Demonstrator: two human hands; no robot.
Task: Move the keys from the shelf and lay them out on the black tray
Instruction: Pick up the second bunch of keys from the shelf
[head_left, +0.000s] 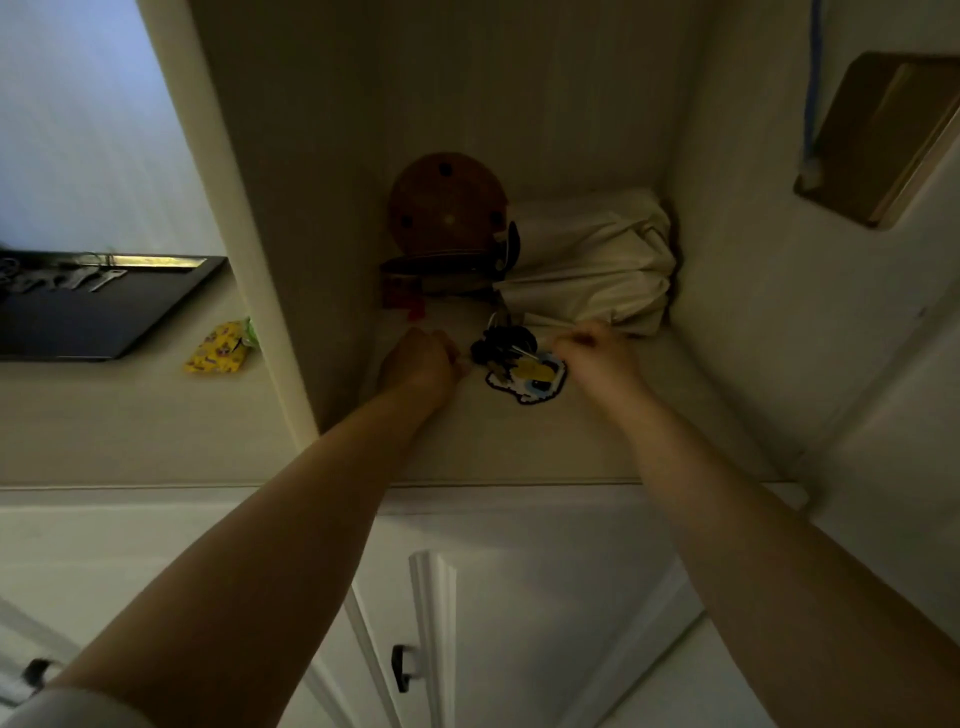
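You had no readable text in front of you: the yellow packet (221, 349) well left of your hands carried print, but it was too blurred to make out.

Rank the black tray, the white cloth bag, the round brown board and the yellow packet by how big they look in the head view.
Largest to smallest:
black tray
white cloth bag
round brown board
yellow packet

The tray is cut off at the frame edge.

Glossy black tray (104, 317), left; metal keys (106, 280) on it. Matt painted shelf (519, 431). Creased cream cloth bag (587, 260), far right.
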